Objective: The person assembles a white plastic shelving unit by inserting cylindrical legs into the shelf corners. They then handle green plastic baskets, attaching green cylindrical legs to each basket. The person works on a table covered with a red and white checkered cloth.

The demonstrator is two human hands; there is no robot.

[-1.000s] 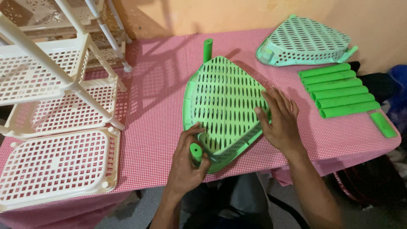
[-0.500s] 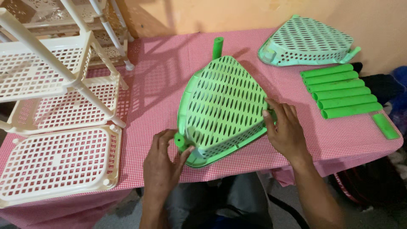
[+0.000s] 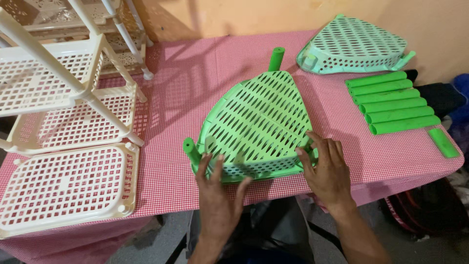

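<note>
A green triangular slotted plastic shelf [image 3: 259, 122] lies on the red-checked tablecloth [image 3: 195, 78], with short green legs sticking out at its far tip and its near-left corner. My left hand [image 3: 217, 190] rests with spread fingers on the shelf's near edge. Over at the near-right corner, my right hand [image 3: 327, 168] grips the shelf. A second, paler green shelf [image 3: 354, 44] sits upturned at the back right.
Several green tubes [image 3: 393, 100] lie side by side at the right, with a short flat green piece [image 3: 443, 143] nearer me. A cream tiered plastic rack [image 3: 63, 127] lies on its side at the left. A dark bag [image 3: 430, 210] is below the table's right edge.
The green shelf has turned so its wide edge now faces me. My left hand left the corner leg and now lies on the near edge. My right hand stayed on the right corner.
</note>
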